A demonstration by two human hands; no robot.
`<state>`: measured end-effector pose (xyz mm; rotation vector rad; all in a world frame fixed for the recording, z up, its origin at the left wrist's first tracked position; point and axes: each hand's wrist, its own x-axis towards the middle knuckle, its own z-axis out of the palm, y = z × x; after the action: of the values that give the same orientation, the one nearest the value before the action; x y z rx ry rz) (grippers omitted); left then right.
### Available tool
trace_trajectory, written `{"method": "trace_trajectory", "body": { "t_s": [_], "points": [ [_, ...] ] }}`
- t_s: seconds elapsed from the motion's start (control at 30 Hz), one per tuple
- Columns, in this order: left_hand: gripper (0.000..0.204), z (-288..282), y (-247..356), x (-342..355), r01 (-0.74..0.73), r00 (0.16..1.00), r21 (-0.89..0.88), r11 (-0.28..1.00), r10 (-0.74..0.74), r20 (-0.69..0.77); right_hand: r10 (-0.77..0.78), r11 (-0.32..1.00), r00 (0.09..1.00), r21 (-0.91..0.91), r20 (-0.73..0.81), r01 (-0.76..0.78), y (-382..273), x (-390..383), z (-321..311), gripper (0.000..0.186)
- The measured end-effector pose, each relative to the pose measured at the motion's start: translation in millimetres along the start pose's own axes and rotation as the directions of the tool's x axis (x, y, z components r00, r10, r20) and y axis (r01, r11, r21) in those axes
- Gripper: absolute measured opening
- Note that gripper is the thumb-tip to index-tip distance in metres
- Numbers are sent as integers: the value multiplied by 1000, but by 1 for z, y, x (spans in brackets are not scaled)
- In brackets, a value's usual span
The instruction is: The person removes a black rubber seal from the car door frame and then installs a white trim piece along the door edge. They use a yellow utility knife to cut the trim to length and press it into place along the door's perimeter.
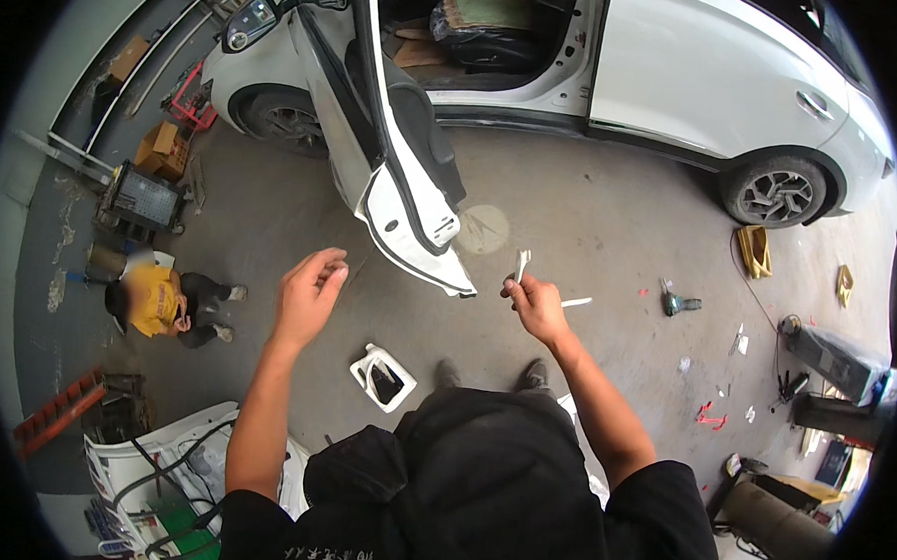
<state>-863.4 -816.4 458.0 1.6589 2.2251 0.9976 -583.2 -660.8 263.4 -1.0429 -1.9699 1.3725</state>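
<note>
The white tool (524,263) is in our right grip (539,307) in the head view, the fingers closed around it; one end stands up past the hand, and a pale strip (577,303) shows on the other side, though we cannot tell whether both are one piece. We judge it light, fairly stiff and perhaps smooth, so a hold near mid-length should suit it. Our left grip (310,292) is loosely curled, a narrow gap between fingers and thumb, nothing visible in it. The pointed lower corner of the open car door (392,194) makes the nearest hard edge. More room lies rightward, toward the power tool (680,304) on the floor (611,217); the cut-open jug (378,353) sits near our shoes (535,374).
</note>
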Motion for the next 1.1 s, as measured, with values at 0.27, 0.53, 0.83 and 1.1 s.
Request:
{"method": "trace_trajectory", "body": {
  "t_s": [0.27, 0.53, 0.83, 1.1],
  "points": [
    [23, -9, -15, 52, -34, 987, -275, 961, 76, 145, -33, 996, 990, -86, -135, 22, -50, 13, -20, 30],
    [23, 10, -122, 37, 304, 932, -657, 690, -72, 356, -22, 994, 985, 99, -172, 39, -94, 24, -21, 31],
    [18, 152, -284, -130, 818, 558, -523, 242, -557, 616, -78, 927, 990, 357, -121, 116, -161, 1, 14, 37],
    [18, 188, -317, -212, 810, 420, -586, -20, -678, 603, -167, 934, 986, 318, -19, 165, -183, 13, 34, 38]
  ]
}}
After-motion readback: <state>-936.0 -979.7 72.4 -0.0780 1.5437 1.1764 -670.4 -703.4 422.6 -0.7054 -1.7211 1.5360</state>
